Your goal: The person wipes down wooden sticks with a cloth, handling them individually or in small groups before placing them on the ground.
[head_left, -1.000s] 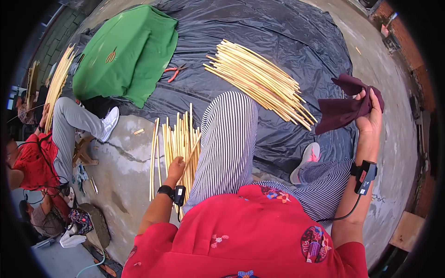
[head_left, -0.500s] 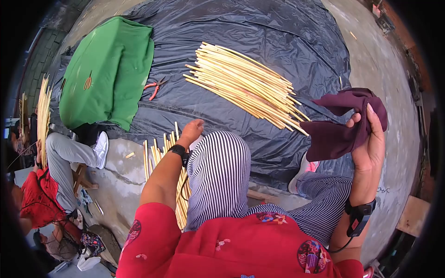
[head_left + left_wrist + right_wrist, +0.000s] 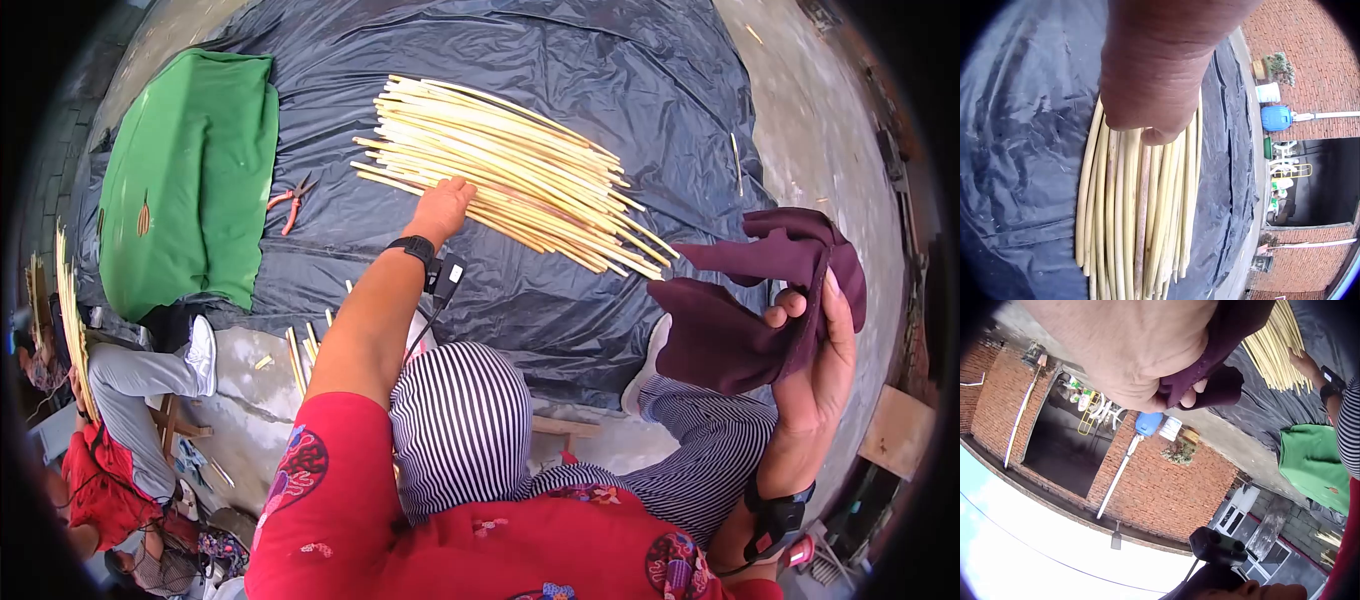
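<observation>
My left hand (image 3: 442, 208) rests at the near left part of a pile of thin peeled sticks (image 3: 515, 160) on the black plastic sheet. From the left wrist view, its knuckles sit right over the sticks (image 3: 1141, 212), and the back of the hand hides most of the fingers; I cannot tell whether they grip any. On the right, my right hand (image 3: 815, 375) grips a dark maroon cloth (image 3: 735, 330), held up beside the pile, its loose ends hanging to the left. Fingertips show through a fold of the cloth (image 3: 1219, 390) in the right wrist view.
Red-handled pliers (image 3: 291, 205) lie on the black sheet (image 3: 660, 70), between the pile and a green cloth (image 3: 190, 180). More sticks (image 3: 300, 355) are beside my striped knee (image 3: 460, 410). At the far left, another person (image 3: 110, 480) sits next to upright sticks (image 3: 72, 320).
My left hand has left the sticks beside my knee and moved forward and right onto the pile on the sheet. The right hand, still holding the maroon cloth, sits lower in view.
</observation>
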`<action>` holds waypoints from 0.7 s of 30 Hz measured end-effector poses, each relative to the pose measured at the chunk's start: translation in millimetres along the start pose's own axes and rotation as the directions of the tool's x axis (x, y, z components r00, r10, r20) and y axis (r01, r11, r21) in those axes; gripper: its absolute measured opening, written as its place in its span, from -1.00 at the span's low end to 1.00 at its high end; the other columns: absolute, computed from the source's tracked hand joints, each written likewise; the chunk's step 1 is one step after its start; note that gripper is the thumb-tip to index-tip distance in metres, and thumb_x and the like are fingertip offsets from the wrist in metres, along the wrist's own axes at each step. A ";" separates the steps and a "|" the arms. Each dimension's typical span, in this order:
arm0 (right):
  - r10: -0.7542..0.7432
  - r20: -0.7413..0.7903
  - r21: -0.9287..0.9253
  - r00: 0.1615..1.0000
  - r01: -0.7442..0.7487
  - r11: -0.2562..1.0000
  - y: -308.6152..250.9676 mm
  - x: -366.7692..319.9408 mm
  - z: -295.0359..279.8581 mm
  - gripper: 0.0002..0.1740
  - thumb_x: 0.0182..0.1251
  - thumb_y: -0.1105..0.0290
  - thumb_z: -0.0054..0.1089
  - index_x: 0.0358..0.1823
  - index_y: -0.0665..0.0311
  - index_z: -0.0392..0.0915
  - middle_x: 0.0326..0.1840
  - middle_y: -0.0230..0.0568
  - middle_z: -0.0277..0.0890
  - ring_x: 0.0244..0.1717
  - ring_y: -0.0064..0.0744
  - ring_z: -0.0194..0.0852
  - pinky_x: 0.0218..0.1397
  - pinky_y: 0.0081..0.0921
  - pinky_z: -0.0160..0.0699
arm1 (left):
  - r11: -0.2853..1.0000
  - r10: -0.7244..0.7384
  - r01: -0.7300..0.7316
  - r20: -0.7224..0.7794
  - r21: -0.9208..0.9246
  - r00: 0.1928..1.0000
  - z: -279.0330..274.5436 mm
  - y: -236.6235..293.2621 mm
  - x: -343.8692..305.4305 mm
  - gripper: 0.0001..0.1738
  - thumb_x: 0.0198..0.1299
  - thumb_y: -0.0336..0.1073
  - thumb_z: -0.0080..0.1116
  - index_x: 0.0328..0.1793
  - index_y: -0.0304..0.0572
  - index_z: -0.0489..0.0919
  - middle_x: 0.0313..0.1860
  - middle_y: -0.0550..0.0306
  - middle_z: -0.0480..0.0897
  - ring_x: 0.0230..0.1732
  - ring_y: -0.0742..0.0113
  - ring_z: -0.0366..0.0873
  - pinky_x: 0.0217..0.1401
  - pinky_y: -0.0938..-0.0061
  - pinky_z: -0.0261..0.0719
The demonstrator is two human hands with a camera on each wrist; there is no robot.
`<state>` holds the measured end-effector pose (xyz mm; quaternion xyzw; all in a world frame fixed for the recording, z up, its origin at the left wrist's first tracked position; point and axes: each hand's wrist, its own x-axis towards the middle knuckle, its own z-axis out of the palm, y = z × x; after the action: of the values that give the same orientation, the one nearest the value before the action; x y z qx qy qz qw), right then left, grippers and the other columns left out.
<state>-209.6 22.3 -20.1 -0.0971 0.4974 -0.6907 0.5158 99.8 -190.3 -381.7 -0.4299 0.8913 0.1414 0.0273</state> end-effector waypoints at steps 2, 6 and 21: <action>-0.001 -0.006 0.002 1.000 0.001 1.000 0.2 1.4 -0.6 -0.73 0.40 0.43 0.01 0.04 0.44 0.42 -0.21 -0.14 0.54 -0.35 -0.38 0.49 -0.29 -0.38 0.63 | 0.991 -0.060 0.045 0.121 0.126 0.991 -0.5 10.8 6.5 -0.69 0.18 -0.38 -0.01 0.07 -0.01 0.48 0.03 0.10 0.49 0.16 0.13 0.44 0.09 0.20 0.46; 0.002 -0.009 0.024 1.000 -0.002 1.000 1.6 0.7 1.0 -0.72 0.39 0.42 0.02 0.04 0.45 0.41 -0.19 -0.13 0.53 -0.34 -0.37 0.46 -0.27 -0.37 0.61 | 0.973 -0.087 0.053 0.146 0.226 0.985 7.3 21.3 7.7 -0.75 0.21 -0.35 -0.02 0.02 0.00 0.48 0.03 0.14 0.48 0.15 0.20 0.43 0.04 0.26 0.45; 0.018 -0.019 -0.006 1.000 -0.018 1.000 5.5 -0.3 4.9 -0.73 0.37 0.44 0.04 0.03 0.40 0.46 -0.20 -0.15 0.57 -0.33 -0.37 0.51 -0.26 -0.37 0.64 | 0.981 -0.032 -0.022 0.275 0.191 0.961 20.4 10.1 -25.7 -0.68 0.04 -0.20 0.26 -0.06 -0.01 0.54 -0.04 0.14 0.56 0.11 0.17 0.45 0.08 0.22 0.35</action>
<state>-203.0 19.9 -22.0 -0.0877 0.5052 -0.6854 0.5170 106.6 -159.2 -394.6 -0.4033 0.8872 0.1133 0.1933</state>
